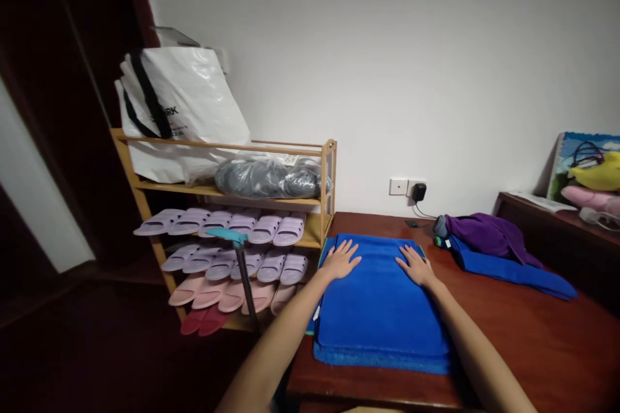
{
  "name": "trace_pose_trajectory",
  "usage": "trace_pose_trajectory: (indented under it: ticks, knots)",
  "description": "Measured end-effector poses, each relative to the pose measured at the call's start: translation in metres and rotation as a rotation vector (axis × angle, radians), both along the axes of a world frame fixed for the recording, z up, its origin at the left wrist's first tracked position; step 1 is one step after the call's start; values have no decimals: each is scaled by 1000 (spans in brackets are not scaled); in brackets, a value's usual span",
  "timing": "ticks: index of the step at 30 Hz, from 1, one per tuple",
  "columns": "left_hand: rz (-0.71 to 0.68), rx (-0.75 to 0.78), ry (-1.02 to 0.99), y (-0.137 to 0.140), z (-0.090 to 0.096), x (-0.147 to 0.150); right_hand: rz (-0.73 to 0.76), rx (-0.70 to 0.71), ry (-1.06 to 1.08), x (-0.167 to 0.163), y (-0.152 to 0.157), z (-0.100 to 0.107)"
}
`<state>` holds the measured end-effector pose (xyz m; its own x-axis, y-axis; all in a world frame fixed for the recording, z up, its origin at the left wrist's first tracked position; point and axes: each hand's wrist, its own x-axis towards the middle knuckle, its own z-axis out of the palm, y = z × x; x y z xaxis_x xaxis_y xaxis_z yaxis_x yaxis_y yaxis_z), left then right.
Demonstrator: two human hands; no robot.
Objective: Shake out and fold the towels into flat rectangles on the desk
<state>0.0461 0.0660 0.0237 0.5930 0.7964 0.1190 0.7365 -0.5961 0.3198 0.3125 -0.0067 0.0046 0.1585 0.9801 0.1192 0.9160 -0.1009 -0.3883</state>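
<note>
Head view: hands (340, 262) (417, 266) palm-down, splayed, on folded blue cloth (380, 313).

1. Blue towel stack (378, 313): plush cloth, matt, softly napped.
2. Tabletop (498, 335): reddish wood, smooth, low gloss.
3. Shoe rack (314, 235): pale wood, smooth.
4. Tote bag (194, 97): plastic-looking, glossy, creased.
5. Lilac slippers (265, 228): smooth, plastic-looking.
6. Wrapping (268, 179): clear plastic, glossy, crinkled.

I work in dim, soft light; I cannot tell its source. The wall (358, 77) is pale grey, darkening toward its upper corners, while the floor (72, 355) on my left sinks nearly to black. Glints catch the plastic wrap (264, 179) and white bag (198, 93). Wide-angle distortion tilts the rack (324, 203); my fingers (345, 249) look fairly clear.
</note>
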Motion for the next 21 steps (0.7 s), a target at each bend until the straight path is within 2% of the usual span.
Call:
trace_pose_trajectory:
  ticks: [3,6,9,11,13,15,17,18,19,21]
  knots:
    - [-2,-8,69,-1,-2,-2,-15,-41,-57,4,-6,-3]
    - [-31,-4,97,-24,0,-6,-40,-59,-83,-1,-33,-4]
    - [-82,19,104,-64,-1,-15,-61,-66,-90,-9,-88,-3]
    - [-137,41,101,-92,-2,-21,-55,-56,-83,-13,-136,-3]
    - [-210,47,95,-116,-1,-27,-46,22,-47,-16,-189,-11]
    - [-282,37,87,-132,0,-30,-108,175,36,-21,-237,-32]
    - [-332,32,81,-140,2,-32,-301,416,207,-32,-275,-69]
    - [-350,32,82,-141,3,-32,-445,567,316,-40,-287,-91]
    - [-361,34,86,-141,3,-32,-527,644,433,-49,-295,-113]
    - [-366,39,98,-140,4,-31,-507,642,760,-66,-299,-147]
